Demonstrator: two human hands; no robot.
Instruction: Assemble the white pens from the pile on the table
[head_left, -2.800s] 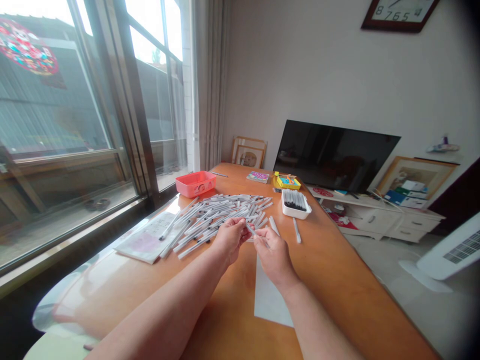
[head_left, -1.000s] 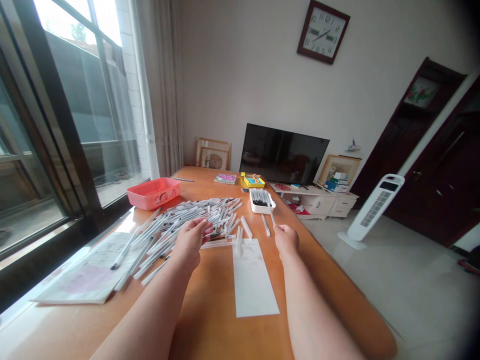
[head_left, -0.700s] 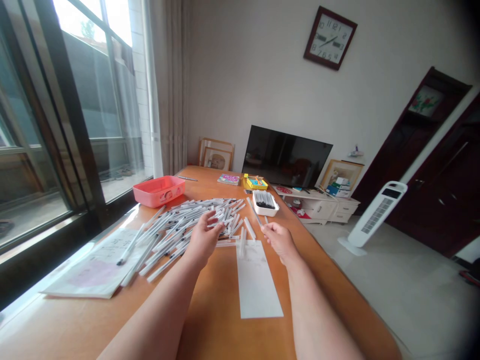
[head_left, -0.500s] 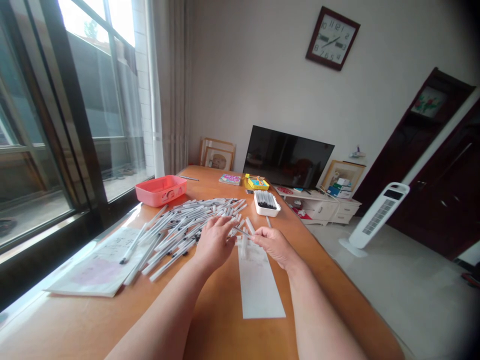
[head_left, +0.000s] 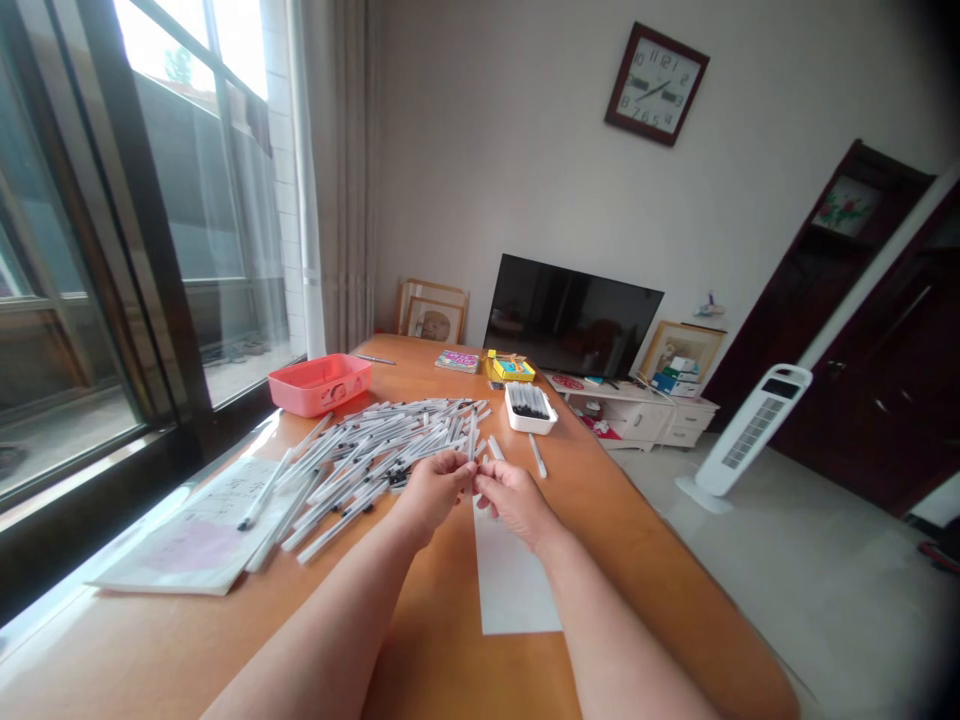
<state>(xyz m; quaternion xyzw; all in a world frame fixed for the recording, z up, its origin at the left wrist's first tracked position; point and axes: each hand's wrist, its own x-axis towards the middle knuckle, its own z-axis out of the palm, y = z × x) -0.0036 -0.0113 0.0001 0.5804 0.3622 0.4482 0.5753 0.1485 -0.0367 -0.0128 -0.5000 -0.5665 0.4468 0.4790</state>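
My left hand [head_left: 439,490] is closed, its thumb and fingers pinching a pale, slim pen [head_left: 472,436] that points upward. Against it, my right hand [head_left: 516,502] is pinched shut at the pen's lower part; the fingers hide most of that end. Just beyond and to the left spreads a pile of white pens [head_left: 390,440], some with black ends. Below my right hand lies a white sheet of paper [head_left: 519,590]. Several short clear pieces [head_left: 495,449] lie just beyond the fingers, partly covered.
A white box [head_left: 531,421] of pens stands behind my hands, with a single white stick [head_left: 538,456] in front of it. A red plastic basket [head_left: 319,388] is at the far left. A booklet [head_left: 176,535] lies near left, a yellow box [head_left: 513,368] at the back. The table edge runs along the right.
My hands have come together. The thin stick-like thing between them, slanting before, is no longer seen that way; a pen now stands upright at my fingertips. The view has shifted slightly.
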